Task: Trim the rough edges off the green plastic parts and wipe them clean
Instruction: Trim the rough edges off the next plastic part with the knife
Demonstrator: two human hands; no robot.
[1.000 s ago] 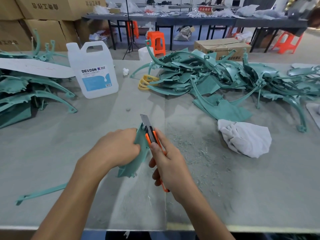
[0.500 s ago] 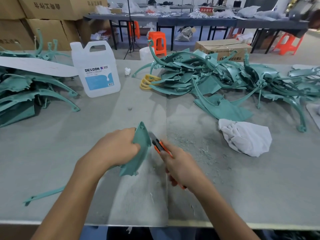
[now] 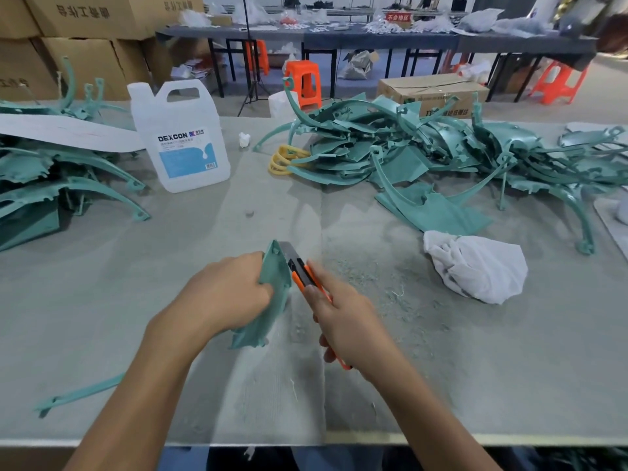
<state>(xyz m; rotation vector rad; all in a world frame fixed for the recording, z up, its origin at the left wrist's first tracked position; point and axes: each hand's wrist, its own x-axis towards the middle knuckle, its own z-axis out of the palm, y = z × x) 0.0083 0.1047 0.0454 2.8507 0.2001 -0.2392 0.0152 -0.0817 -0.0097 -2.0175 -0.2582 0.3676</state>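
Centrally, just above the near part of a grey work table, a curved green plastic part stands on edge, its pointed tip aimed away from the viewer. The person's left hand grasps it from the left, fingers curled around its edge. The right hand clenches an orange utility knife, thumb laid along the handle, and the extended blade rests against the right edge of the part near its tip. Pale green shavings are scattered on the table just right of the hands. Further right lies a crumpled white cloth. Beyond the cloth, across the far right of the table, sprawls a big tangled pile of green parts, with some yellow bands at its left end. A translucent white jug labelled DEXCON stands far left of centre. A second heap of green parts sits at the left edge, and a thin green strip lies near left, beside the left forearm. Off the table, brown cardboard boxes are stacked far left, and an orange stool stands in the background.
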